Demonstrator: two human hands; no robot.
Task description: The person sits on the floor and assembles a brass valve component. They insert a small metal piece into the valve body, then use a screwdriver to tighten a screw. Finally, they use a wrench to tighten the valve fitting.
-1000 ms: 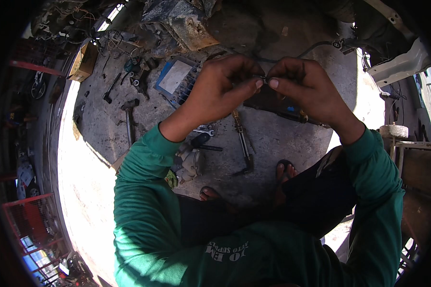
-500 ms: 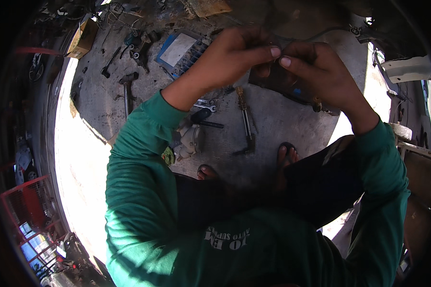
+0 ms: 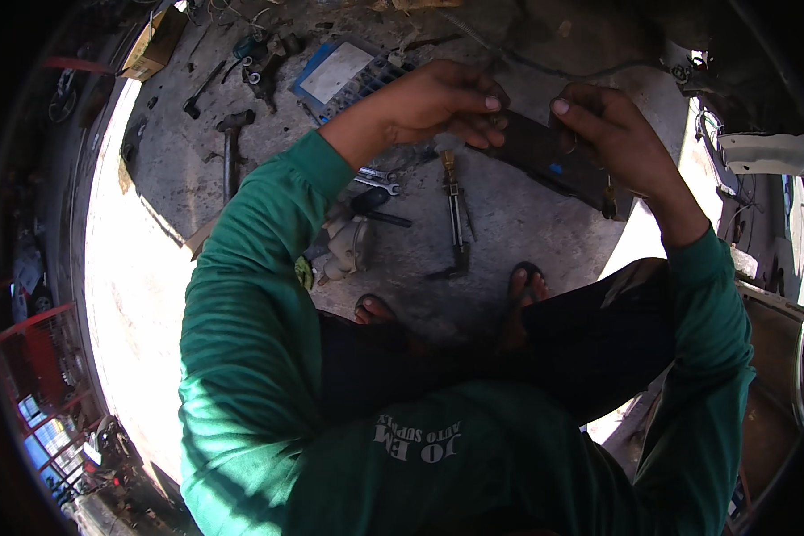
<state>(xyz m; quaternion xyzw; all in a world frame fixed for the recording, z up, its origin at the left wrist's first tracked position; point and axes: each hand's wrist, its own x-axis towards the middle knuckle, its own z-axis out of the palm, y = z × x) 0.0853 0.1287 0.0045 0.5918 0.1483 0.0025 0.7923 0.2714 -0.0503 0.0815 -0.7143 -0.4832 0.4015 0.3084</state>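
Observation:
My left hand (image 3: 447, 103) is raised over the floor, its thumb pressed to the curled fingers; anything pinched there is too small to make out. A short gap to the right, my right hand (image 3: 612, 134) is also closed in a pinch, with a faint thin thing by its fingertips that I cannot name. Beneath the hands lies a dark flat panel (image 3: 549, 165) with a blue spot. A blue tool case (image 3: 308, 85) with rows of metal pieces sits beyond my left wrist. A torch-like tool (image 3: 456, 219) with a brass end rests below the hands.
Wrenches (image 3: 380, 181), a black-handled tool (image 3: 380, 210) and a grey cast metal part (image 3: 344, 248) lie by my left forearm. Farther left are a hammer (image 3: 232, 147), a power tool (image 3: 250, 46) and a cardboard box (image 3: 154, 43). A cable (image 3: 545, 68) crosses the far floor.
My hands were nearly touching at the thumbs and have moved apart, left hand leftward and right hand slightly rightward. The view has shifted a little.

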